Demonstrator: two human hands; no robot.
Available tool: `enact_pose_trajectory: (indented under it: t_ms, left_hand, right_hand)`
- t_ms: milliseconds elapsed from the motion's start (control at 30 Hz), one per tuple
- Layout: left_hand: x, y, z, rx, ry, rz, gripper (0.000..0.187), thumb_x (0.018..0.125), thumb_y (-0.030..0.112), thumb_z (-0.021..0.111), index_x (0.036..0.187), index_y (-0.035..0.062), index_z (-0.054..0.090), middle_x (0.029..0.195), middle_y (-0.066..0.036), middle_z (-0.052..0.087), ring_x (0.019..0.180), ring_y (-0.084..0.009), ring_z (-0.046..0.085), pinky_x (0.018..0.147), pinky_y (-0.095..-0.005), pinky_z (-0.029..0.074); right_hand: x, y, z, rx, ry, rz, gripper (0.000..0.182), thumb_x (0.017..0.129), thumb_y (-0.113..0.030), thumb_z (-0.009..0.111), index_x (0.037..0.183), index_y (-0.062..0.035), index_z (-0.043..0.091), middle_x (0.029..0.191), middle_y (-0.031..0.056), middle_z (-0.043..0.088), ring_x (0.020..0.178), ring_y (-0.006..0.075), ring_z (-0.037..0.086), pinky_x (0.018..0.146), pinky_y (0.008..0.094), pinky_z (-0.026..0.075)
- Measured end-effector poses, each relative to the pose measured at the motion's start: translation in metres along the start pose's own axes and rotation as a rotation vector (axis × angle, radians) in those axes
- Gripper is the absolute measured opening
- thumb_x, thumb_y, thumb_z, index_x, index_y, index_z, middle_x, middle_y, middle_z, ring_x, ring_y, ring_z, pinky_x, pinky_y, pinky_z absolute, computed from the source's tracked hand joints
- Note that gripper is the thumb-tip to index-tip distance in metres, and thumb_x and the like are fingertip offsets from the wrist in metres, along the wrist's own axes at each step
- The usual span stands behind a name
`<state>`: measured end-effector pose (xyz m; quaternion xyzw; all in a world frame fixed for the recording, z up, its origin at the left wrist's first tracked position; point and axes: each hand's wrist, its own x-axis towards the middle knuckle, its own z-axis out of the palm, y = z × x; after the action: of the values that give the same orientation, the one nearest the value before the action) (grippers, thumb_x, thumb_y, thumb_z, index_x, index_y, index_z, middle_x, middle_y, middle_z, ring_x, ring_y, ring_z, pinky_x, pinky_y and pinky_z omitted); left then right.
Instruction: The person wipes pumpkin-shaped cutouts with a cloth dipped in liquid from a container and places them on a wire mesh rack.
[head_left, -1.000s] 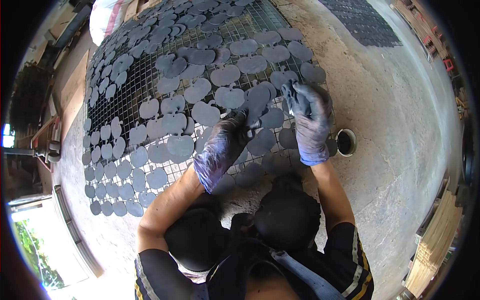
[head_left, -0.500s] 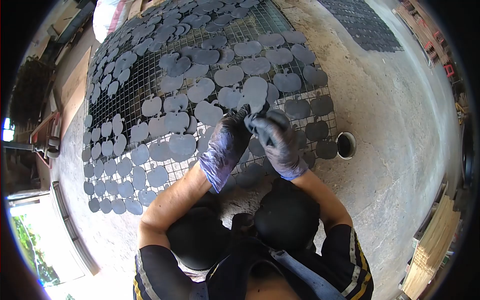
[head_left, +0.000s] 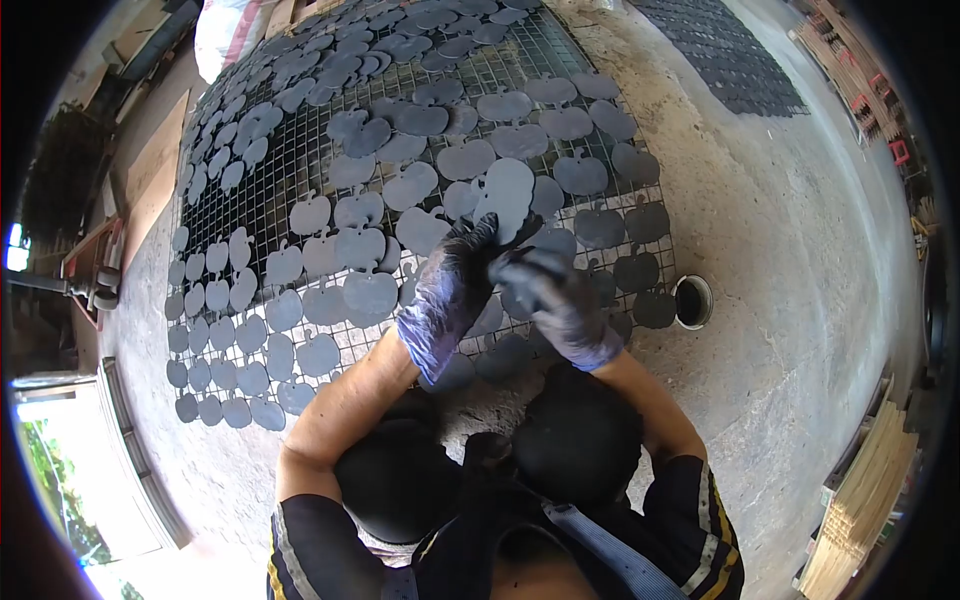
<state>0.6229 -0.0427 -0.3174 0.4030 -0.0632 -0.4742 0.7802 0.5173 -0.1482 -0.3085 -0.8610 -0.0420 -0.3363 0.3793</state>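
Observation:
My left hand [head_left: 450, 285], in a purple-stained glove, grips a grey apple-shaped cutout [head_left: 507, 192] and holds it upright above the wire mesh rack [head_left: 290, 160]. My right hand [head_left: 553, 297], in a dark stained glove, is closed around a dark rag pressed against the lower edge of that cutout. Many more grey apple-shaped cutouts [head_left: 370, 290] lie flat in rows across the rack, in front of and around both hands.
A small round tin of dark paint [head_left: 691, 300] stands on the concrete floor just right of the rack. A second mesh rack [head_left: 720, 45] lies far right. Wooden strips [head_left: 860, 510] are stacked at the right edge. My knees [head_left: 575, 435] are below the hands.
My right hand came down from the rack's right side to meet the left hand. The cutout in my left hand is now raised upright with the rag against it.

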Motion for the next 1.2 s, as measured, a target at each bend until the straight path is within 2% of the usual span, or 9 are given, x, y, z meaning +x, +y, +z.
enact_pose_trajectory:
  t_ms: [33,67,233,467,533,667,767,967,1200]
  left_hand:
    - [-0.001,0.002,0.0,0.341,-0.062,0.149,0.019,0.085,0.004,0.034,0.099,0.002,0.047,0.094,-0.01,0.053,0.086,-0.0188,0.053,0.078,-0.0294,0.043]
    - [-0.006,0.008,0.007,-0.27,0.1,-0.076,0.021,0.085,0.004,0.036,0.105,0.0019,0.043,0.1,-0.011,0.051,0.088,-0.021,0.053,0.078,-0.0333,0.046]
    - [0.002,-0.004,0.003,-0.173,0.07,-0.169,0.021,0.086,0.007,0.038,0.106,0.0041,0.042,0.097,-0.007,0.051,0.081,-0.0184,0.054,0.07,-0.0322,0.049]
    - [0.002,-0.007,-0.005,0.697,-0.135,0.066,0.021,0.081,0.008,0.051,0.102,0.0061,0.051,0.077,0.004,0.051,0.064,-0.0061,0.041,0.057,-0.0224,0.041]
    - [0.001,0.01,-0.008,1.136,-0.221,0.16,0.029,0.08,0.007,0.05,0.108,0.0062,0.045,0.092,-0.004,0.053,0.076,-0.0098,0.048,0.067,-0.0256,0.043]
    - [0.014,0.004,-0.006,0.866,-0.489,0.424,0.026,0.078,0.005,0.052,0.104,0.0071,0.05,0.088,0.001,0.052,0.073,-0.0078,0.045,0.067,-0.0228,0.04]
    - [0.01,0.017,0.0,0.811,-0.174,0.033,0.026,0.076,0.007,0.056,0.102,0.0065,0.051,0.089,0.0,0.056,0.081,-0.008,0.05,0.073,-0.0216,0.04]
    - [-0.001,0.01,0.008,0.461,-0.113,-0.025,0.033,0.071,0.01,0.063,0.099,0.0001,0.05,0.09,-0.005,0.057,0.082,-0.012,0.053,0.076,-0.0255,0.042]
    - [0.005,0.003,0.008,0.943,-0.193,0.19,0.041,0.066,0.008,0.068,0.103,0.0069,0.052,0.092,-0.003,0.06,0.081,-0.0087,0.054,0.074,-0.0241,0.044]
  right_hand:
    - [-0.002,0.001,-0.004,0.028,0.023,0.021,0.054,0.054,0.01,0.055,0.103,-0.0119,0.053,0.095,0.0092,0.051,0.076,0.0247,0.056,0.063,0.0296,0.048]
    - [0.001,0.002,-0.012,0.042,0.091,0.06,0.054,0.054,0.011,0.056,0.103,-0.0122,0.053,0.096,0.0085,0.051,0.08,0.0233,0.057,0.065,0.0292,0.048]
    - [0.009,0.004,-0.031,-0.092,0.163,-0.099,0.041,0.059,0.006,0.06,0.096,-0.0124,0.057,0.094,0.0075,0.053,0.079,0.0214,0.057,0.064,0.0274,0.048]
    - [0.016,0.004,-0.049,-0.072,0.131,-0.066,0.023,0.066,0.003,0.062,0.085,-0.0094,0.057,0.084,0.0073,0.055,0.07,0.0183,0.058,0.059,0.026,0.047]
    - [0.018,0.007,-0.056,-0.021,-0.033,-0.013,0.024,0.065,0.005,0.062,0.084,-0.0082,0.056,0.083,0.0072,0.055,0.073,0.0183,0.058,0.062,0.0262,0.047]
    - [0.012,0.016,-0.053,0.087,-0.072,0.106,0.025,0.064,0.008,0.061,0.084,-0.0054,0.056,0.082,0.0049,0.055,0.078,0.0157,0.055,0.068,0.0253,0.045]
    - [0.001,0.018,-0.045,0.115,-0.021,0.193,0.026,0.064,0.007,0.059,0.084,-0.0087,0.057,0.083,0.0049,0.056,0.075,0.0192,0.057,0.065,0.0273,0.047]
    - [-0.006,0.017,-0.032,-0.072,0.082,0.132,0.031,0.06,0.008,0.06,0.086,-0.0094,0.057,0.083,0.0043,0.056,0.073,0.0176,0.057,0.06,0.0264,0.048]
    - [-0.009,0.031,-0.029,-0.07,0.127,0.183,0.028,0.062,0.006,0.061,0.086,-0.0079,0.057,0.079,0.0055,0.057,0.068,0.0176,0.058,0.06,0.0249,0.047]
